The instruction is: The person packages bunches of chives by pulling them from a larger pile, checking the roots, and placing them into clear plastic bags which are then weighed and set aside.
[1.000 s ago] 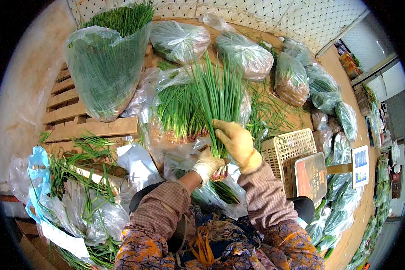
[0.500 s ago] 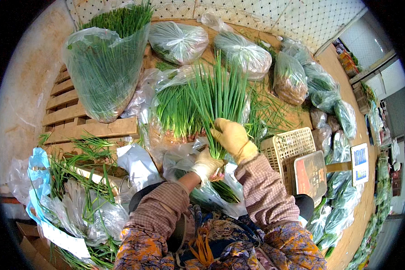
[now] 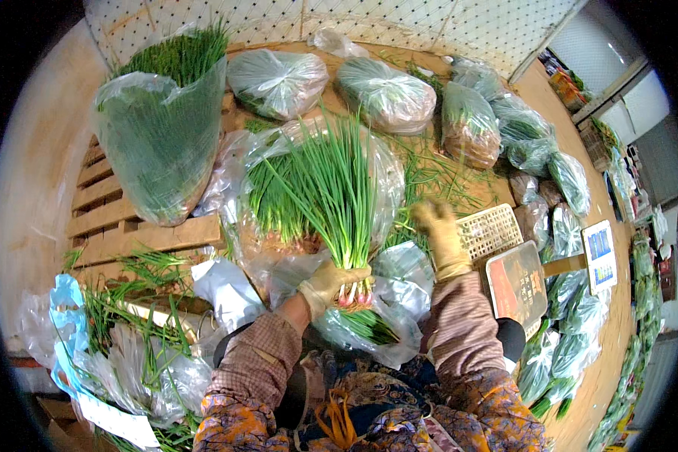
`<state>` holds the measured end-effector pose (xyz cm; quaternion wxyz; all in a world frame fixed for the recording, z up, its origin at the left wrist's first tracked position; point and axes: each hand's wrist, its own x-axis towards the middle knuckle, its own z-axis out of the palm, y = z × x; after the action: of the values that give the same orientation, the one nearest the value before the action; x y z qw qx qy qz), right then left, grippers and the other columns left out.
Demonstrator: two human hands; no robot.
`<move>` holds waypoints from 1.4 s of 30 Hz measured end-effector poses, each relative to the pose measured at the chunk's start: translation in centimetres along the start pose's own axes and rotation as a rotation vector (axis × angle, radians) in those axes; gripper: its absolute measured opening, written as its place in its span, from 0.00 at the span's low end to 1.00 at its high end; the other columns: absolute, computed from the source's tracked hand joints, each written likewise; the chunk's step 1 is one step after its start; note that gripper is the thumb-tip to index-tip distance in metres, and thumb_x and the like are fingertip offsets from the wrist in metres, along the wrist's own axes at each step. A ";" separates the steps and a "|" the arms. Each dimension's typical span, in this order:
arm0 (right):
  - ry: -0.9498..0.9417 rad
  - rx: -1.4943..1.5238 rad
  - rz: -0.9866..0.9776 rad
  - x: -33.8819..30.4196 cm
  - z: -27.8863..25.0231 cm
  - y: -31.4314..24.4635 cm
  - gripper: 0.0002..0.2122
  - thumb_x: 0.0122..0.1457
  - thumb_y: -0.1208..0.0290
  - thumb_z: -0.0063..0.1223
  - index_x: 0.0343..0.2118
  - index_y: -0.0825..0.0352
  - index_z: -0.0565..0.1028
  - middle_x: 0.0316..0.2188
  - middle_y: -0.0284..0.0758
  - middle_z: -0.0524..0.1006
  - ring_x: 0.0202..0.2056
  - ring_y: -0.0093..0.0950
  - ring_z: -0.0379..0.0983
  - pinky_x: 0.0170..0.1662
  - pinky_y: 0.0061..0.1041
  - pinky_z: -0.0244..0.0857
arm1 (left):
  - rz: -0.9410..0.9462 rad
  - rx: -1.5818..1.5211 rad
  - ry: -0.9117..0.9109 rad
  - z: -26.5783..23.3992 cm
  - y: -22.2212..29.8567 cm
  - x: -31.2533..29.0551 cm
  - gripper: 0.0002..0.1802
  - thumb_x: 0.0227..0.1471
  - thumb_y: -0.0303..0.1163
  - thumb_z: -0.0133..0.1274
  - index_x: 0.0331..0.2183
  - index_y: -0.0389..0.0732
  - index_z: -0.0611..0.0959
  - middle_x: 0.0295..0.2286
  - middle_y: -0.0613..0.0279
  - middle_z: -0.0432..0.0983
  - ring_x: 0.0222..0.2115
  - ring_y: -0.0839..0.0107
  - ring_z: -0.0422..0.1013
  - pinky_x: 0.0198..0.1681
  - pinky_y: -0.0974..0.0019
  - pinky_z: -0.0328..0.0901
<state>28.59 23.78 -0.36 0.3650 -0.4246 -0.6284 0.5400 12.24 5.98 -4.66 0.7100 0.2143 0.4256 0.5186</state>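
Observation:
Both hands wear pale yellow gloves. My left hand (image 3: 322, 286) is closed around the lower stems of a bunch of green onions (image 3: 345, 192), its long leaves pointing away from me. Pinkish-white bulbs and roots show just below the grip. To the right of the bunch, my right hand (image 3: 438, 230) is raised near the cream basket; its fingers are smeared by motion and nothing shows in them. More green onions (image 3: 277, 200) lie behind the held bunch in an opened clear plastic bag (image 3: 390, 169). Under my left hand, another clear bag (image 3: 403, 324) has green onions inside.
A platform scale (image 3: 514, 282) with a display (image 3: 599, 256) stands at right, beside the cream plastic basket (image 3: 490, 230). Bagged greens (image 3: 388, 94) line the back and right. A tall bag of green onions (image 3: 158, 143) stands on a wooden pallet (image 3: 158, 237). Loose leaves and plastic lie left.
My right hand has come off the green onion bunch and moved right toward the basket. My left hand keeps its hold, with the bulbs now in plain sight. The whole view has shifted slightly.

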 end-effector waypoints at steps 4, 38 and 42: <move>-0.096 -0.034 0.113 0.6 5.0 -2.3 0.15 0.51 0.63 0.51 0.34 0.72 0.72 0.23 0.32 0.73 0.23 0.18 0.66 0.26 0.16 0.60 | -0.078 0.001 -0.063 -0.5 -0.3 0.0 0.19 0.42 0.33 0.56 0.37 0.35 0.73 0.29 0.56 0.74 0.29 0.68 0.72 0.29 0.68 0.67; -0.434 -0.593 0.175 1.0 5.0 -3.1 0.16 0.47 0.58 0.50 0.21 0.70 0.75 0.15 0.37 0.74 0.19 0.28 0.71 0.24 0.26 0.64 | -0.162 0.079 -0.154 0.4 0.6 -1.3 0.26 0.41 0.40 0.56 0.41 0.34 0.73 0.31 0.54 0.74 0.25 0.70 0.71 0.27 0.69 0.67; -0.509 -0.218 0.334 1.0 5.2 -2.4 0.12 0.51 0.64 0.50 0.23 0.69 0.73 0.16 0.33 0.73 0.17 0.20 0.67 0.20 0.19 0.59 | -0.092 0.081 -0.149 0.3 0.4 -1.3 0.25 0.41 0.39 0.56 0.40 0.34 0.73 0.32 0.54 0.74 0.26 0.69 0.71 0.29 0.68 0.67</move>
<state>23.13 22.71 1.27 0.0548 -0.4098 -0.6754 0.6107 12.16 4.95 -3.66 0.7534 0.2611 0.4017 0.4505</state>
